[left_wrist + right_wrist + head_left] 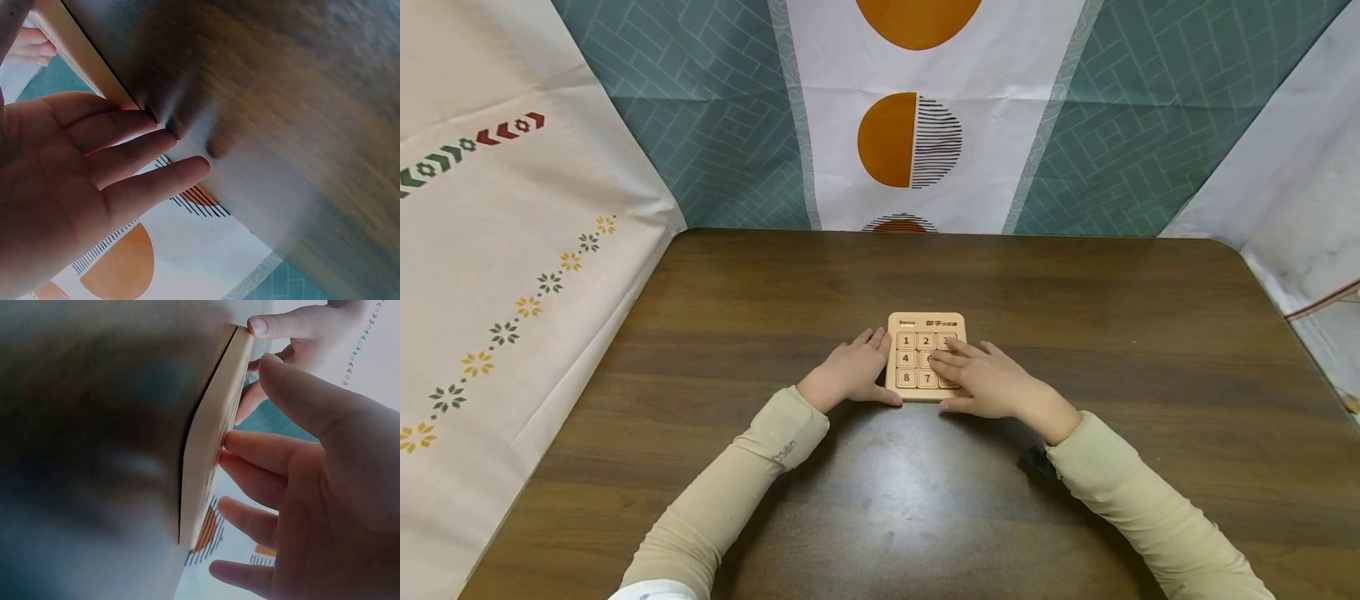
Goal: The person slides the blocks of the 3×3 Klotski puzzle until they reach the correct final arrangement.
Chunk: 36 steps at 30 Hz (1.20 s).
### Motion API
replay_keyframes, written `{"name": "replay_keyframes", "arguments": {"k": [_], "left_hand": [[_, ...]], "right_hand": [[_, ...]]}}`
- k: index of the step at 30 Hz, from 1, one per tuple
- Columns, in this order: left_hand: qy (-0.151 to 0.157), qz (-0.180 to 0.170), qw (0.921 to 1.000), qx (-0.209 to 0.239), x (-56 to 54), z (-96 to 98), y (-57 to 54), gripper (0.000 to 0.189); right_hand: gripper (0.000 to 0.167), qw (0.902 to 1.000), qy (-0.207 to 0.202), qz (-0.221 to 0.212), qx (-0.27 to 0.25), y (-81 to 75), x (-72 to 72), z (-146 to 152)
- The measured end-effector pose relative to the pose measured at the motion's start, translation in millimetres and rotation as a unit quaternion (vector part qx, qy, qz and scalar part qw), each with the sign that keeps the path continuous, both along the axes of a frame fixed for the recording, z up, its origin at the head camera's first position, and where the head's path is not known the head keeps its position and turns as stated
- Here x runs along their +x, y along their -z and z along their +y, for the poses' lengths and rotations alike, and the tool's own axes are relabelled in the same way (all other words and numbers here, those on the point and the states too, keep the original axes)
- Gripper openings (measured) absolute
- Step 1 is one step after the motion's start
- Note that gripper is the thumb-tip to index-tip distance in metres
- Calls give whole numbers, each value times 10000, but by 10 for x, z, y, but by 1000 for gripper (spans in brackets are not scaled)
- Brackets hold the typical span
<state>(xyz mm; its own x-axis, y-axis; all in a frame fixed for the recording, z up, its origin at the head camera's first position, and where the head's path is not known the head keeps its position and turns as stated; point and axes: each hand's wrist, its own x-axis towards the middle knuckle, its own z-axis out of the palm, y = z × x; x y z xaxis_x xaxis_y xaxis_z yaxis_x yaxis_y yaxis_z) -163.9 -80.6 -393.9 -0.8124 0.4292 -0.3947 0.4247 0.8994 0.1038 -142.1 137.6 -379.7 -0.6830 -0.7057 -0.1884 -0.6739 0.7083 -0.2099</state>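
Note:
A pale wooden number slide puzzle [926, 323] lies flat on the table, its numbered tiles in rows inside a raised frame. Tiles 1, 2, 4, 8 and 7 read plainly; those at the right are partly hidden by fingers. My left hand [855, 369] is at the puzzle's left side, fingers straight along the edge and thumb at the near left corner. From the right, my right hand [992, 383] reaches over the board. Its index and middle fingertips touch the tiles, as the right wrist view shows, while the thumb [294, 387] stays near the front edge.
The dark brown wooden table [1075, 292] extends around the puzzle. A patterned cloth [700, 108] hangs behind its far edge, and a white embroidered cloth [497, 250] hangs at the left. A small black object [1037, 462] shows under the right sleeve's cuff.

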Motion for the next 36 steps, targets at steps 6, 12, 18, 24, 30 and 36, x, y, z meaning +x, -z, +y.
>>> {"name": "replay_keyframes", "arguments": {"k": [6,12,18,24,30,36], "left_hand": [[-5,-29,10000,-7,5,0,-25,106],[15,-22,10000,45,13,5,-36,106],[9,-4,10000,35,10,2,-23,107],[4,5,10000,2,5,0,-17,106],[-6,-37,10000,49,8,14,-18,106],[-3,-20,10000,40,1,8,-16,106]], "right_hand": [[65,9999,77,71,-53,19,5,116],[63,9998,150,60,-82,14,15,202],[63,9998,166,22,-98,13,20,220],[62,9998,-29,189,-88,-55,7,119],[62,9997,-134,164,-76,-105,2,-9],[63,10000,-22,48,19,-86,-4,22]]}}
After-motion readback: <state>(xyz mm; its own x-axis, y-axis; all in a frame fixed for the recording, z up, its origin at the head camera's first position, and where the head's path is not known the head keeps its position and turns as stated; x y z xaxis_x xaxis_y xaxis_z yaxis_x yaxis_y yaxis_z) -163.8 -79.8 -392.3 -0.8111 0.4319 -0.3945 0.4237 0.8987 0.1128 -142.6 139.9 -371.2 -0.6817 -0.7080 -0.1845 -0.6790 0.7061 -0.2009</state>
